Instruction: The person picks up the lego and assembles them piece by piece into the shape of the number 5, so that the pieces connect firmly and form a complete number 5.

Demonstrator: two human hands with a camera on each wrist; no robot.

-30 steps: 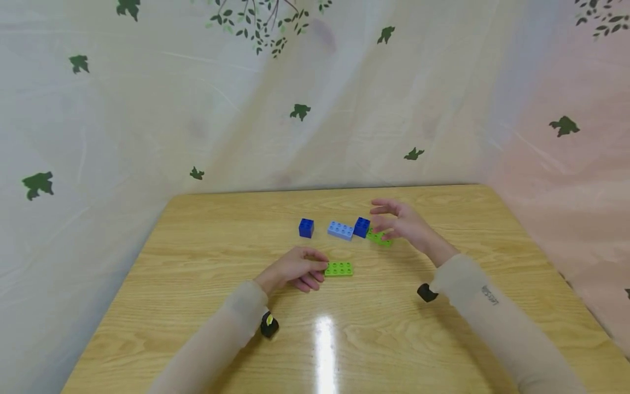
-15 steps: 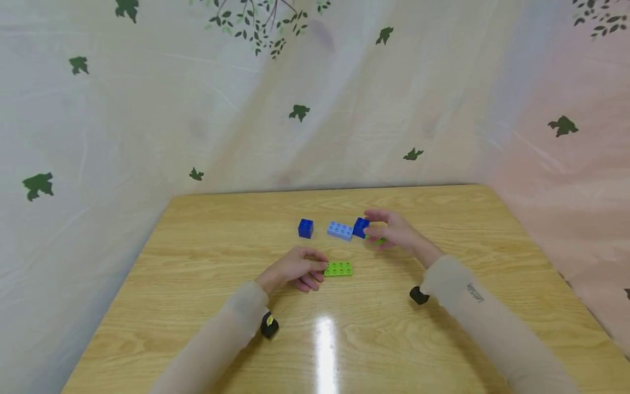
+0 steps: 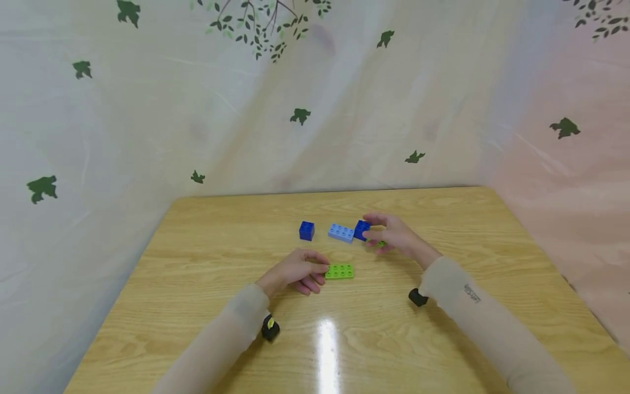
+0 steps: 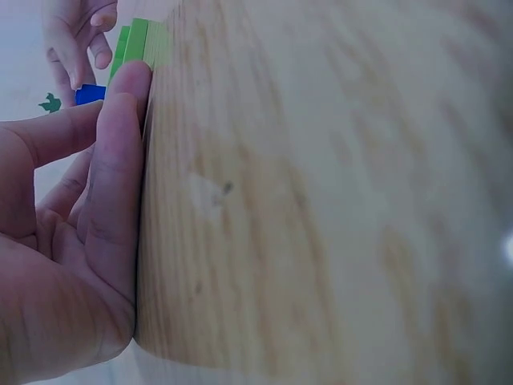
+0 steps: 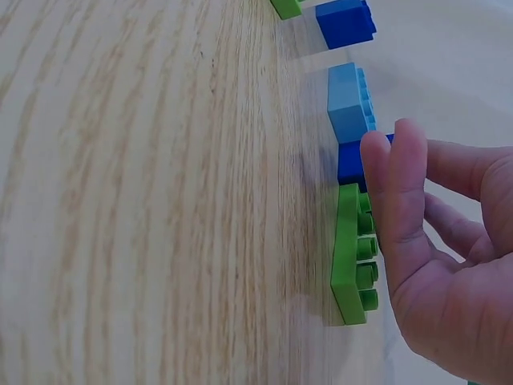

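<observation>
My left hand (image 3: 295, 271) rests on the table and pinches the left end of a flat lime-green brick (image 3: 339, 272) between thumb and fingers. Farther back, my right hand (image 3: 394, 234) has its thumb and index finger around a dark blue square brick (image 3: 361, 230), its thumb on the near side. Beneath this hand lies a second lime-green brick (image 5: 347, 257), mostly covered in the head view; in the right wrist view it sits end-on to the dark blue brick. A light blue brick (image 3: 341, 233) stands just left of the dark blue one.
Another dark blue square brick (image 3: 306, 231) stands farther left on the wooden table (image 3: 206, 241). A pale cloth (image 3: 236, 126) with leaf and bird prints hangs behind the table. Each wrist carries a small black device, such as the left wrist camera (image 3: 270, 328).
My right hand has moved left and slightly nearer, from above the rear green brick to the dark blue brick. The left hand stays on its green brick.
</observation>
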